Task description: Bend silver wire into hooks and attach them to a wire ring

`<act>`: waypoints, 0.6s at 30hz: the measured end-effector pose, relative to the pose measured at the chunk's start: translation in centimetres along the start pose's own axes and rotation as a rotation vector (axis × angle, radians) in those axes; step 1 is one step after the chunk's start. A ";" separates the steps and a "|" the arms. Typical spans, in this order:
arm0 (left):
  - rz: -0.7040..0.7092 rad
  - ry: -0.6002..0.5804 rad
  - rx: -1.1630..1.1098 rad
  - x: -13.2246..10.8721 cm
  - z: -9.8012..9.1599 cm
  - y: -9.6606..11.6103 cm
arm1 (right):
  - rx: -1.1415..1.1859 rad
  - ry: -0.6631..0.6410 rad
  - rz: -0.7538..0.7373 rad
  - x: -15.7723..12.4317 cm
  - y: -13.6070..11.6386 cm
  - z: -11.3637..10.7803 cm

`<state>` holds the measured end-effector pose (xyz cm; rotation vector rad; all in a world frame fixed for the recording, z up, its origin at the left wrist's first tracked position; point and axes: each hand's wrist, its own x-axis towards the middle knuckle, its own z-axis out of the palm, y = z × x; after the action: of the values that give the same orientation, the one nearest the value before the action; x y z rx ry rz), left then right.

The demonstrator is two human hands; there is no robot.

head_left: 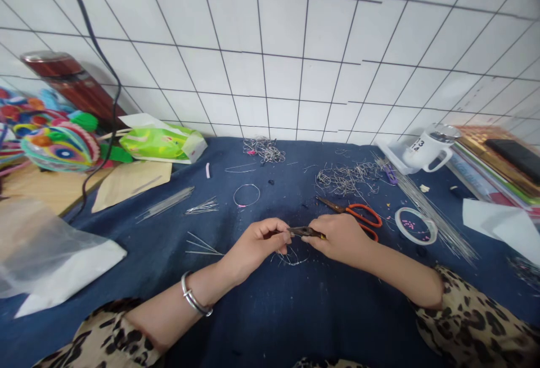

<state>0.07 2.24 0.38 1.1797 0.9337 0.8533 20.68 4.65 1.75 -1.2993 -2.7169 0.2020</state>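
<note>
My left hand (264,239) is closed in a pinch on thin silver wire (295,261), whose loop hangs below the fingers. In my right hand (337,236) is a pair of dark pliers (301,231), the jaws pointing left and meeting the wire at my left fingertips. Just what the jaws grip is too small to make out. Behind my right hand lie scissors with orange handles (367,216). A wire ring with a pink bit (247,195) rests on the blue cloth (261,317) beyond my left hand.
Tangled wire (348,178) and a round dish of pink beads (415,225) lie at the right, beside long straight wires (442,221). Cut wires (202,206) lie left. A white mug (426,151) and a green tissue pack (158,142) stand near the tiled wall (282,75).
</note>
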 end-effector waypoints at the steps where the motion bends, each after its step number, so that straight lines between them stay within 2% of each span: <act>1: 0.003 -0.005 0.006 0.0 0.0 -0.1 | 0.002 0.001 0.000 0.0 0.0 0.0; 8: 0.006 -0.005 0.028 0.0 -0.2 -0.2 | 0.015 0.017 -0.007 -0.1 0.1 0.3; 18: -0.074 0.036 0.046 0.1 -0.2 -0.3 | 0.012 0.018 0.004 0.0 0.1 0.4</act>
<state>-0.05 2.30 0.04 1.1653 1.0250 0.7998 20.66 4.72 1.35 -1.2974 -2.6942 0.2054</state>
